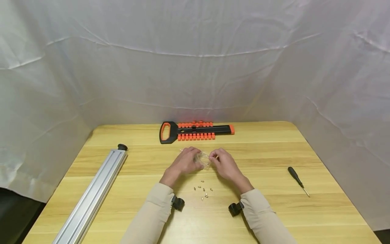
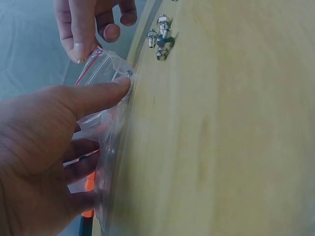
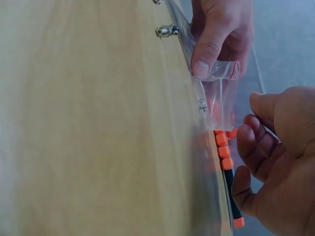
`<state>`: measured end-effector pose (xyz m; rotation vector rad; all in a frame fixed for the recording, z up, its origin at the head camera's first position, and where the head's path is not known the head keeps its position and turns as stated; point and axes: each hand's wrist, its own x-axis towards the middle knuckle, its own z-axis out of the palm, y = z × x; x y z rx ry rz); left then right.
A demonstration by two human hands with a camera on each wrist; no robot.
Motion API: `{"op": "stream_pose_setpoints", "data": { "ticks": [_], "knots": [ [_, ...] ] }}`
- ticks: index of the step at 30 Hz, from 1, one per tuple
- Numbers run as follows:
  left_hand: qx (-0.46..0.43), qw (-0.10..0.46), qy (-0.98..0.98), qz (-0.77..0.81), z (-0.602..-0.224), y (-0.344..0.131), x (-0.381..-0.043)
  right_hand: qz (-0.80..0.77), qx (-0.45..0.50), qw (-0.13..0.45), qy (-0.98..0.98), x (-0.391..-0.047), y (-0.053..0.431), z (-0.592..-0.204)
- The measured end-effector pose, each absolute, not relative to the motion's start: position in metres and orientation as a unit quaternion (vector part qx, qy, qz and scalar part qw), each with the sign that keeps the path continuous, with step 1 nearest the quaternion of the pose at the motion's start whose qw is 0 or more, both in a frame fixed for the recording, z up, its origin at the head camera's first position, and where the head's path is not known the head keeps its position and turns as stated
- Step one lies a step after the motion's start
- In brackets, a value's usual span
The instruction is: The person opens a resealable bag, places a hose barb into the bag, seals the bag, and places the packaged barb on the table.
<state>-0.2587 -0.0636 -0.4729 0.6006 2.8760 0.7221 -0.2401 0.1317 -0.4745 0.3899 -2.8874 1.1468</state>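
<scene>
My left hand point(image 1: 186, 161) holds a small clear zip bag point(image 2: 101, 105) with a red strip along its mouth, the thumb lying over its side. At least one small metal fitting point(image 3: 202, 105) shows through the plastic. At the bag's mouth, my right hand point(image 1: 224, 164) has its thumb and fingers curled together, and a tiny shiny tip point(image 2: 79, 61) shows at them in the left wrist view; the rest is hidden by the fingers. Several more small metal fittings point(image 1: 203, 189) lie scattered on the table between my forearms.
Behind the hands lies a black-and-orange tool point(image 1: 201, 130) with a loop handle and rows of orange blocks. A long silver metal rail point(image 1: 91, 196) with a black knob lies at left. On the right is a black-handled screwdriver point(image 1: 297, 179). White cloth point(image 1: 195, 67) surrounds the wooden table point(image 1: 259, 149).
</scene>
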Motion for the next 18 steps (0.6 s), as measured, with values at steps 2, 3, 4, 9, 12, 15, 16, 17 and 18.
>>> {"op": "stream_pose_setpoints", "data": {
  "ticks": [2,3,4,9,12,15,16,17,18],
  "knots": [
    [0.199,0.058,0.949,0.237,-0.4731,-0.0635,-0.2589,0.366,0.123,0.005,-0.923,-0.2419,0.1312,-0.4751],
    [0.2,0.058,0.949,0.238,-0.4731,-0.0634,-0.259,0.364,0.123,0.005,-0.923,-0.2427,0.1309,-0.4753],
    [0.201,0.057,0.949,0.238,-0.4731,-0.0635,-0.2591,0.362,0.123,0.006,-0.924,-0.2435,0.1302,-0.4755],
    [0.202,0.054,0.948,0.239,-0.474,-0.0638,-0.2594,0.351,0.126,-0.003,-0.928,-0.2464,0.1282,-0.4757],
    [0.201,0.053,0.948,0.24,-0.475,-0.0637,-0.2595,0.347,0.13,-0.011,-0.929,-0.2468,0.1276,-0.4759],
    [0.2,0.052,0.948,0.242,-0.4758,-0.0636,-0.26,0.345,0.132,-0.013,-0.929,-0.2467,0.1272,-0.4763],
    [0.201,0.051,0.948,0.242,-0.4759,-0.0637,-0.2601,0.345,0.132,-0.013,-0.929,-0.2466,0.1272,-0.4764],
    [0.2,0.051,0.948,0.242,-0.4759,-0.0636,-0.2602,0.347,0.131,-0.014,-0.929,-0.2466,0.1274,-0.4767],
    [0.2,0.051,0.948,0.242,-0.4761,-0.0637,-0.2604,0.347,0.13,-0.014,-0.929,-0.2463,0.1275,-0.4768]
  ]
}}
